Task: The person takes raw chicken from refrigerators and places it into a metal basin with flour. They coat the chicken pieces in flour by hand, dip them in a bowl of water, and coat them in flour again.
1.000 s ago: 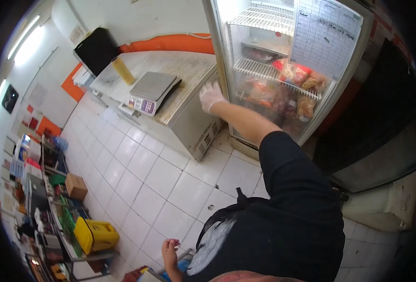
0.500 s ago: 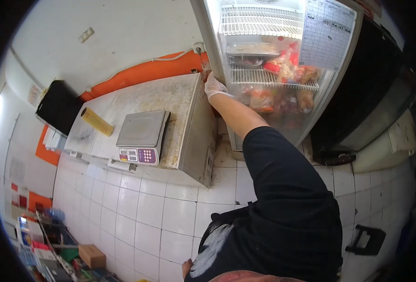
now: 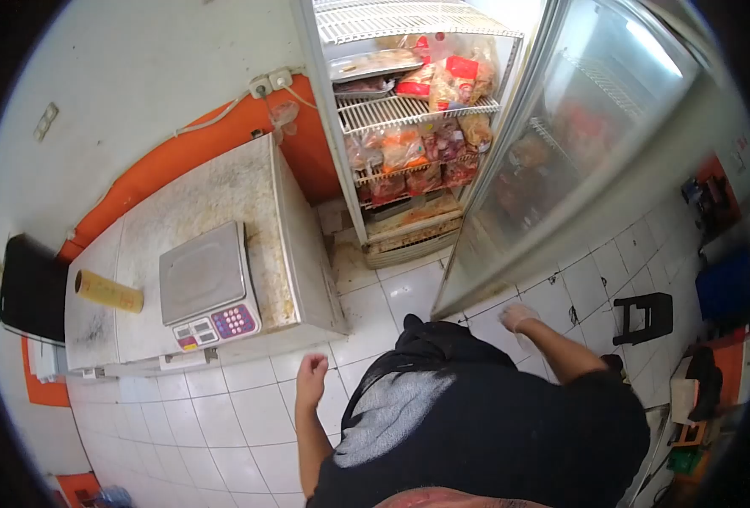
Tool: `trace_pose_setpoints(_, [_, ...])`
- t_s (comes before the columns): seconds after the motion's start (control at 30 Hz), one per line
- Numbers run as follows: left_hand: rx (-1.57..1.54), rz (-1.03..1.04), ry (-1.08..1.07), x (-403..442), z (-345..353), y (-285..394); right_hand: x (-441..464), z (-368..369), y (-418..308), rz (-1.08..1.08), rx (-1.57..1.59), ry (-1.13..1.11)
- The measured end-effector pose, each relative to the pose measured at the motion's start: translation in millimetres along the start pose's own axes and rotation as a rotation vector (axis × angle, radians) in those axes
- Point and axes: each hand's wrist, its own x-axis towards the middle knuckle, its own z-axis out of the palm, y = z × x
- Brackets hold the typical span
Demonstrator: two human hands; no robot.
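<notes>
My left hand [image 3: 311, 377] is bare and raised in front of my body, its fingers curled together with nothing visible in them. My right hand [image 3: 519, 317], in a clear glove, is beyond the lower edge of the glass door [image 3: 561, 161], apart from it, with loosely spread fingers and no object in view. The upright fridge [image 3: 324, 127] stands open. Its wire shelves hold bagged food [image 3: 455, 80], a metal tray [image 3: 375, 63] and several more packs of meat [image 3: 404, 148].
A white chest unit [image 3: 286, 254] on the left carries a digital scale [image 3: 204, 275] and a yellow roll [image 3: 108, 290]. Sockets [image 3: 271, 82] with cables are on the wall. A black stool [image 3: 646, 317] stands on the tiled floor at right.
The fridge door has swung open to the right. My gloved right hand has moved from the fridge's left edge down to the right. My left hand has come up into fuller view.
</notes>
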Motion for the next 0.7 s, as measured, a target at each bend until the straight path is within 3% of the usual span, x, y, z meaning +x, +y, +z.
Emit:
trace_pose_setpoints(0.03, [0.012, 0.074, -0.067, 30, 12, 22, 34, 65, 59, -0.070, -0.020, 0.115])
trace_pose_setpoints(0.07, [0.030, 0.138, -0.133, 56, 21, 52, 19, 64, 63, 0.130, 0.620, -0.017])
trace_pose_setpoints(0.13, [-0.076, 0.208, -0.242, 102, 49, 120, -1, 67, 70, 0.651, 1.865, -0.078])
trace_pose_setpoints(0.17, [-0.075, 0.275, -0.281, 126, 64, 147, 5, 105, 105, 0.472, 2.168, -0.167])
trace_pose_setpoints(0.2, [-0.075, 0.348, -0.322, 151, 79, 173, -7, 91, 95, 0.744, 2.182, 0.090])
trace_pose_setpoints(0.27, [-0.130, 0.430, -0.367, 198, 107, 226, 1, 127, 147, 0.831, 2.542, 0.313])
trace_pose_setpoints(0.33, [-0.255, 0.503, -0.386, 251, 139, 268, 0, 156, 190, 0.730, 2.356, 0.587])
trace_pose_setpoints(0.47, [-0.542, 0.291, -0.320, 367, 203, 338, -12, 122, 244, 0.781, 2.454, 0.832])
trace_pose_setpoints(0.53, [-0.667, 0.178, -0.258, 437, 231, 359, 10, 135, 300, 0.854, 2.568, 0.913])
trace_pose_setpoints(0.6, [-0.812, 0.061, -0.231, 491, 253, 383, 14, 104, 321, 1.057, 2.299, 1.021])
trace_pose_setpoints(0.7, [-1.060, 0.007, -0.138, 549, 288, 406, 39, 128, 376, 0.979, 2.381, 1.052])
